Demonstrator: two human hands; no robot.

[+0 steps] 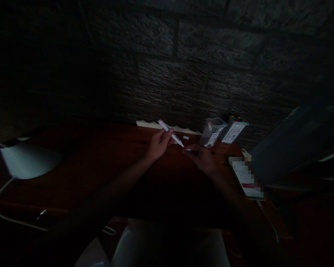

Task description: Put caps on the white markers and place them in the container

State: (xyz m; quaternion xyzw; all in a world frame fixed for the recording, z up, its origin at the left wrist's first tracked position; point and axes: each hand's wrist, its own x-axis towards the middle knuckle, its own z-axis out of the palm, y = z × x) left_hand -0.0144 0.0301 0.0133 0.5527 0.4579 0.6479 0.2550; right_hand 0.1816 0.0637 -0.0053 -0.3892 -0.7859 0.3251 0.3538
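My left hand [159, 142] is closed round a white marker [171, 134], which slants down to the right with a pink end at its upper left. The marker's reddish tip points at my right hand [202, 157]. Between the fingertips of my right hand is a small white cap [187, 150], right by the marker's tip. Whether cap and tip touch, I cannot tell. A small white piece [186, 137] lies on the wooden desk [119, 148] just behind the hands.
A clear plastic case [211, 131] and a second case [234, 129] full of colour-capped markers stand at the back right. A phone [246, 178] with a cable lies at the right. A white lamp-like object [28, 159] sits at the left. The brick wall [156, 74] rises behind the desk.
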